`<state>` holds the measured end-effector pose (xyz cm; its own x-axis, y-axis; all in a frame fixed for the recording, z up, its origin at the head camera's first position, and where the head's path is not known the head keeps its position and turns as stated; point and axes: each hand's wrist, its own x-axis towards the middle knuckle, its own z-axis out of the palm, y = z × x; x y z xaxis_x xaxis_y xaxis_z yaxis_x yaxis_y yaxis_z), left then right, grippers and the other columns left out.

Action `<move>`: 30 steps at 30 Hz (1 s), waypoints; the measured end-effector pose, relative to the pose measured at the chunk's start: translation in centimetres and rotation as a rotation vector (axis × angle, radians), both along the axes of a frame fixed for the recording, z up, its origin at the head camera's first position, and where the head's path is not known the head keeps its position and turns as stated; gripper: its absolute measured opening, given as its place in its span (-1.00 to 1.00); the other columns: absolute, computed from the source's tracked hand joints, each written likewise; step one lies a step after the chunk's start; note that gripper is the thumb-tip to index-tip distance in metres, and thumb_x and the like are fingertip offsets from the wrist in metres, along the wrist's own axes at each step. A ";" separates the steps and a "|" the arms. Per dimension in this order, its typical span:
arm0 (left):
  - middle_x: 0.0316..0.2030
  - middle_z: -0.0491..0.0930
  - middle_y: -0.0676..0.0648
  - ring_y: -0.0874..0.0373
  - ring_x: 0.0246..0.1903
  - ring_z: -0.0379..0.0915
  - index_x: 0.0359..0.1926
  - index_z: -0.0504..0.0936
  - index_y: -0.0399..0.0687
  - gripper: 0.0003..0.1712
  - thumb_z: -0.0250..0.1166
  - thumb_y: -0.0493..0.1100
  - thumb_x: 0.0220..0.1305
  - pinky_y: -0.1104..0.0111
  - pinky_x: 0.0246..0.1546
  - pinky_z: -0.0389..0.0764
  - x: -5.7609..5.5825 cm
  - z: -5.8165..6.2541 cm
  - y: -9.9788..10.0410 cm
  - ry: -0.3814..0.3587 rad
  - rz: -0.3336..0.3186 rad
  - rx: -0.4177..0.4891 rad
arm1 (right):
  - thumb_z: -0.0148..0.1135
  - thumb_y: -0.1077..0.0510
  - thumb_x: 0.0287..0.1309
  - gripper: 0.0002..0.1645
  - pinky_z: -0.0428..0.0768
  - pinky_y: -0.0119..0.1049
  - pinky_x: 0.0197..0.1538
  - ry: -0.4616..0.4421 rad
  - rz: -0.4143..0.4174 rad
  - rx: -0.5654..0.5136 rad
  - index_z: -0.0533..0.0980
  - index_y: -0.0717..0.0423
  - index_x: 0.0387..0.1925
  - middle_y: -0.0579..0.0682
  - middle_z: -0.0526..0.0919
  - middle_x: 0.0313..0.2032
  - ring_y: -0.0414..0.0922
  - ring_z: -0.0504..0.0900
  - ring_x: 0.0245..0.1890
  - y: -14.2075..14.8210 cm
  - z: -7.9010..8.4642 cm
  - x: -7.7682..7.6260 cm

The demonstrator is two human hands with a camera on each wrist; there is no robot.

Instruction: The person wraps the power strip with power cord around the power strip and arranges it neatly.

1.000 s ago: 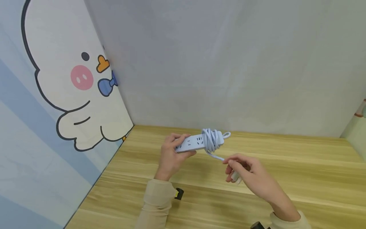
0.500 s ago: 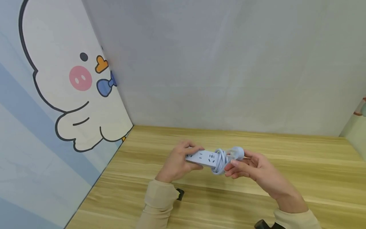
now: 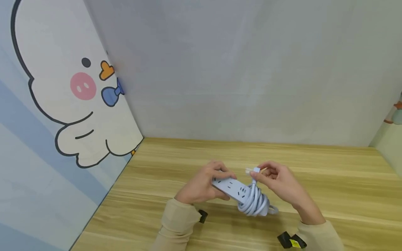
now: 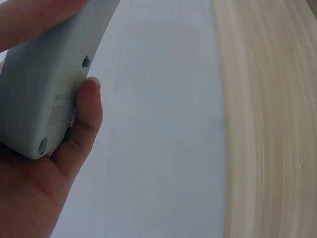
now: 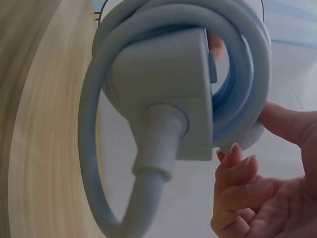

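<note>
My left hand (image 3: 202, 184) grips the far-left end of a pale blue-white power strip (image 3: 231, 190), thumb and fingers on opposite sides. The strip slants down to the right. Its cord (image 3: 253, 202) is wound in several turns around the right end, with a small loop sticking out past it. Above the coil, my right hand (image 3: 277, 179) pinches the plug (image 3: 256, 170), prongs pointing left. In the left wrist view, the strip's underside (image 4: 42, 94) shows screw holes. The right wrist view looks at the strip's cord end (image 5: 163, 69) through the turns; the plug is mostly hidden there.
A wood-grain table (image 3: 150, 174) lies below the hands. A pale grey wall (image 3: 238, 76) rises behind it, and a panel with a cartoon duck (image 3: 62, 69) stands on the left. Black wrist mounts (image 3: 285, 240) show near the sleeves.
The right hand has brought the plug from lower right, past the strip's end, up over the coil. The left hand has moved the strip right and nearer, turning its right end downward.
</note>
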<state>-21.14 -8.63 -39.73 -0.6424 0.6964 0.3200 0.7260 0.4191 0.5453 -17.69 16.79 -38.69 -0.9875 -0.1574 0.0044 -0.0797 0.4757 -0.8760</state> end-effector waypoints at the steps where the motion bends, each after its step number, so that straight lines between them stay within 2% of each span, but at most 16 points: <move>1: -0.18 0.50 0.18 0.27 -0.11 0.34 -0.04 0.68 0.13 -0.39 0.60 -0.12 -0.27 0.45 -0.10 0.44 0.0 -0.1 -0.1 -0.005 -0.001 0.000 | 0.26 -0.20 0.10 -0.39 0.45 -0.34 -0.42 0.005 0.003 -0.003 0.44 0.17 -0.01 0.03 0.58 -0.38 -0.12 0.49 -0.43 -0.1 -0.3 -0.2; 8: -0.21 0.49 0.16 0.27 -0.12 0.33 -0.05 0.69 0.09 -0.39 0.61 -0.14 -0.29 0.48 -0.09 0.43 -0.1 -0.7 0.0 0.004 0.010 -0.052 | 0.34 -0.17 0.03 -0.50 0.46 -0.33 -0.41 0.073 -0.001 0.024 0.52 0.08 -0.12 0.02 0.54 -0.38 -0.11 0.49 -0.42 -0.7 -1.7 -1.0; 14: -0.25 0.49 0.14 0.31 -0.18 0.34 -0.06 0.69 0.08 -0.37 0.62 -0.10 -0.31 0.52 -0.11 0.40 -0.7 -2.3 0.7 0.028 0.010 -0.097 | 0.36 -0.10 0.03 -0.53 0.52 -0.28 -0.52 -0.009 0.056 -0.019 0.58 0.16 -0.15 0.06 0.60 -0.43 -0.03 0.52 -0.53 -0.5 -3.6 -2.3; 16: -0.26 0.48 0.14 0.32 -0.21 0.34 -0.04 0.68 0.07 -0.36 0.61 -0.10 -0.31 0.54 -0.13 0.40 -0.9 -3.0 0.9 0.008 0.008 -0.104 | 0.35 -0.06 0.06 -0.52 0.53 -0.25 -0.51 -0.030 0.067 -0.028 0.58 0.22 -0.12 0.06 0.62 -0.43 -0.05 0.53 -0.52 -0.2 -4.2 -2.6; 19: -0.24 0.46 0.13 0.32 -0.21 0.33 0.01 0.65 0.06 -0.35 0.59 -0.08 -0.24 0.55 -0.16 0.40 -1.2 -4.1 1.4 -0.034 0.027 -0.130 | 0.30 -0.07 0.11 -0.54 0.56 -0.22 -0.48 -0.046 0.045 -0.007 0.59 0.19 -0.10 0.07 0.65 -0.40 -0.05 0.56 -0.49 0.2 -5.2 -3.1; 22: -0.18 0.49 0.13 0.31 -0.20 0.35 0.09 0.60 0.11 -0.35 0.50 0.08 -0.09 0.54 -0.18 0.41 -1.3 -4.9 2.1 -0.052 0.061 -0.241 | 0.22 -0.15 0.16 -0.51 0.57 -0.22 -0.34 -0.034 -0.020 0.097 0.61 0.12 -0.04 0.09 0.69 -0.25 -0.08 0.60 -0.33 0.4 -6.2 -3.5; 26: -0.06 0.56 0.12 0.28 -0.16 0.40 0.17 0.54 0.19 -0.29 0.37 0.28 -0.03 0.51 -0.19 0.42 -1.1 -5.5 3.0 -0.058 0.081 -0.465 | 0.16 -0.24 0.17 -0.44 0.52 -0.27 -0.19 -0.104 -0.059 0.177 0.60 0.05 0.02 0.09 0.65 -0.04 -0.12 0.59 -0.14 0.5 -7.6 -3.8; 28: -0.01 0.58 0.12 0.27 -0.12 0.41 0.17 0.54 0.22 -0.28 0.37 0.29 -0.05 0.48 -0.17 0.43 -0.9 -5.6 3.2 -0.072 0.091 -0.527 | 0.19 -0.23 0.16 -0.44 0.51 -0.28 -0.20 -0.158 -0.059 0.136 0.59 0.06 0.02 0.09 0.67 -0.07 -0.13 0.58 -0.18 0.6 -8.2 -3.9; 30: -0.01 0.58 0.12 0.27 -0.13 0.42 0.17 0.53 0.23 -0.28 0.38 0.28 -0.06 0.48 -0.16 0.42 -0.9 -5.6 3.4 -0.083 0.101 -0.549 | 0.21 -0.21 0.15 -0.43 0.49 -0.30 -0.23 -0.186 -0.063 0.090 0.58 0.08 0.03 0.08 0.68 -0.13 -0.15 0.57 -0.24 0.7 -8.5 -4.0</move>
<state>-22.07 -5.25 -45.33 -0.7222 0.6800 -0.1265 0.6312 0.7227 0.2815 -21.66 17.54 -47.20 -0.9780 -0.0864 -0.1897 0.1116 0.5520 -0.8264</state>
